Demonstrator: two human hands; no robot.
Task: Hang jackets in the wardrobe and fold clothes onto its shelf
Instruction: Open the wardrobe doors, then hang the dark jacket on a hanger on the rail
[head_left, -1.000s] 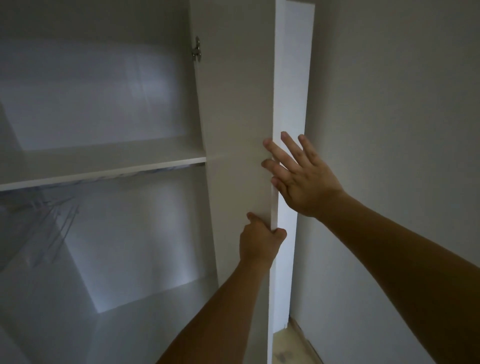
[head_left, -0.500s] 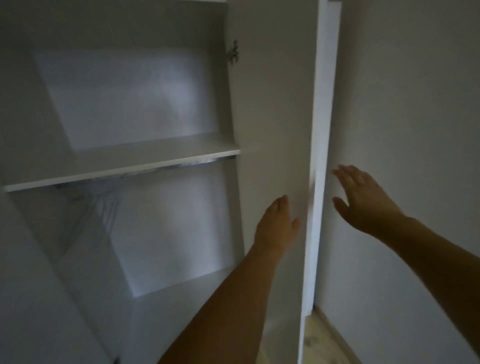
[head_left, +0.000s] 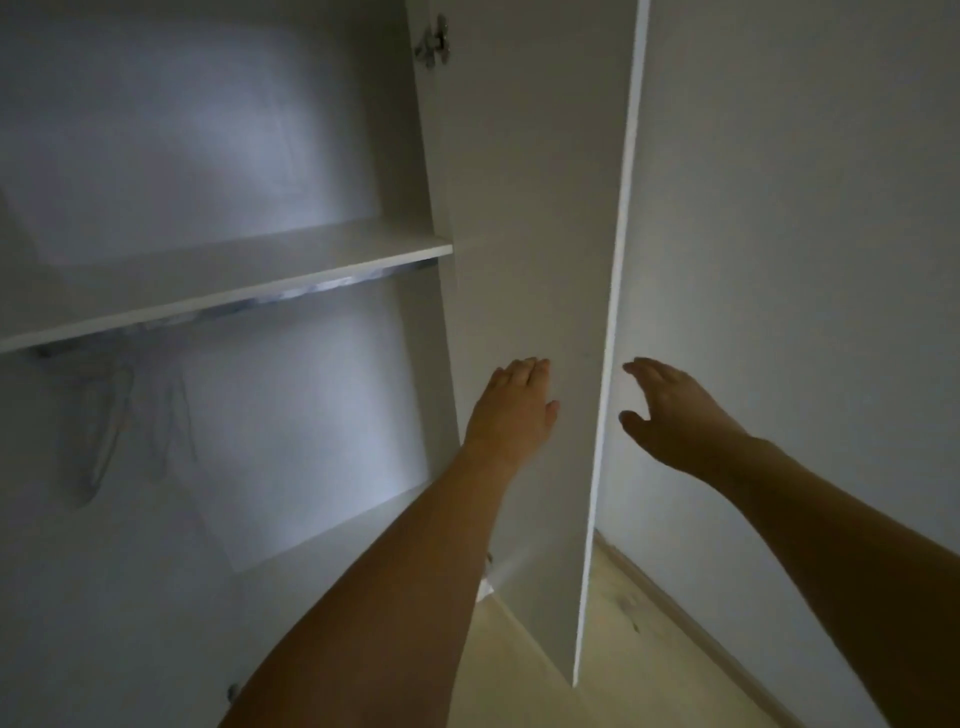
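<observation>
**Hands flank open wardrobe door in dim room**

Forearms reach up from the bottom of the head view toward a white wardrobe door (head_left: 524, 218) that stands swung open, its thin lit edge running down between the two hands. Nearest the viewer, a strip of pale wood floor (head_left: 628, 654) shows below the door and along the wall's skirting. The left hand (head_left: 511, 410) lies on the door's inner face, fingers straight and together, palm to the panel; whether it presses or only touches cannot be told. The right hand (head_left: 670, 410) is on the far side of the door's edge, just beside it, fingers extended and thumb spread, holding nothing; it appears clear of the door, in front of the grey wall (head_left: 805, 234). Beyond the hands, the wardrobe (head_left: 218, 156) is open to the left: a white shelf (head_left: 218, 280) spans it at mid-height, with a metal hanging rail (head_left: 291, 299) directly beneath. Faint pale hangers (head_left: 111, 415) dangle from the rail at the left, too blurred to count. A metal hinge (head_left: 434, 41) fixes the door to the carcass at the top.
</observation>
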